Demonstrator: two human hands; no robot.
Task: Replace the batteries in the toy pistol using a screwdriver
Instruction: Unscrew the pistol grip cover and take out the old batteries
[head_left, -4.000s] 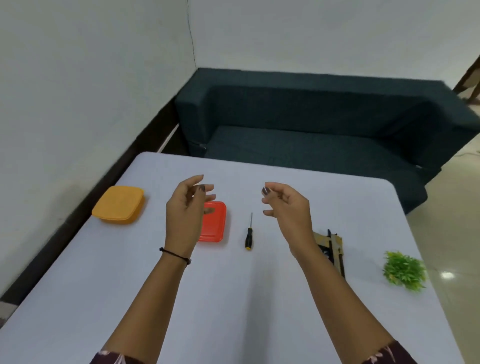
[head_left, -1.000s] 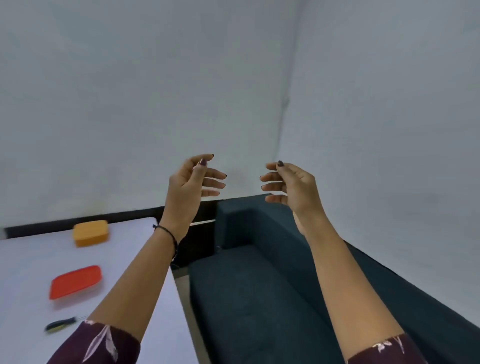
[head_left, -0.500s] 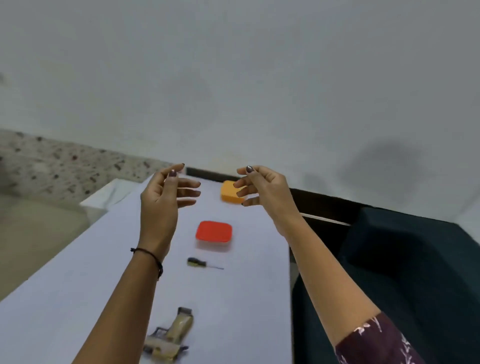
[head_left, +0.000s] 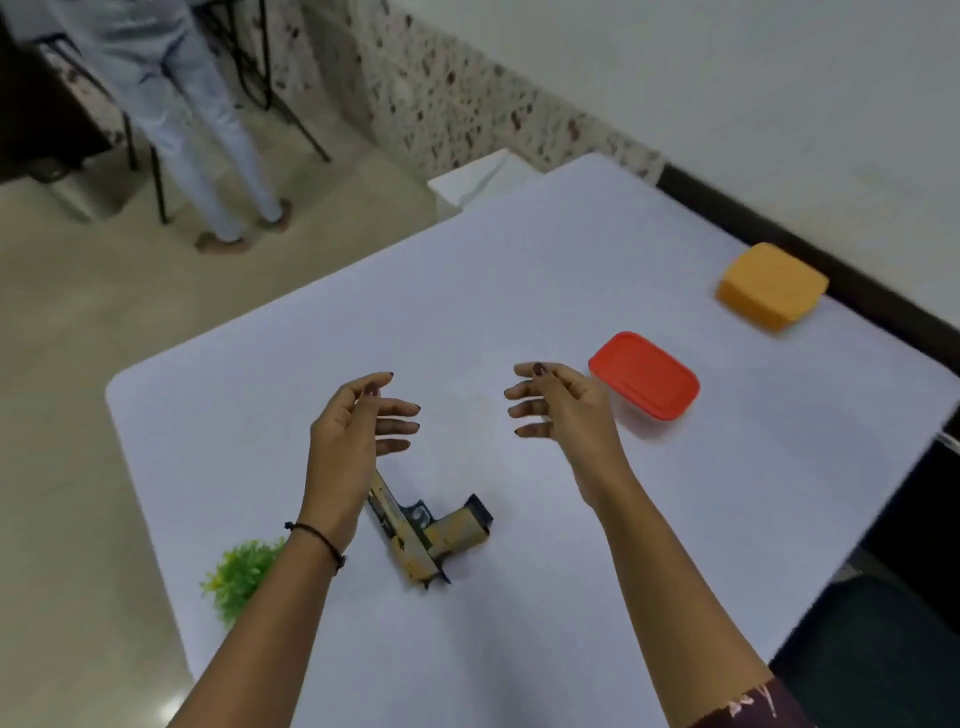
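Tan-and-black pistol lies flat on the white worktop, its muzzle end hidden behind the left hand. Both hands are empty, fingers loosely spread. The right hand overlaps a red-lidded box. An orange box sits beyond it, and a plant by the left wrist.

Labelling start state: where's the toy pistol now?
Head view, lower centre: toy pistol lies on the white table, one end hidden behind the left hand, green plant to its left.
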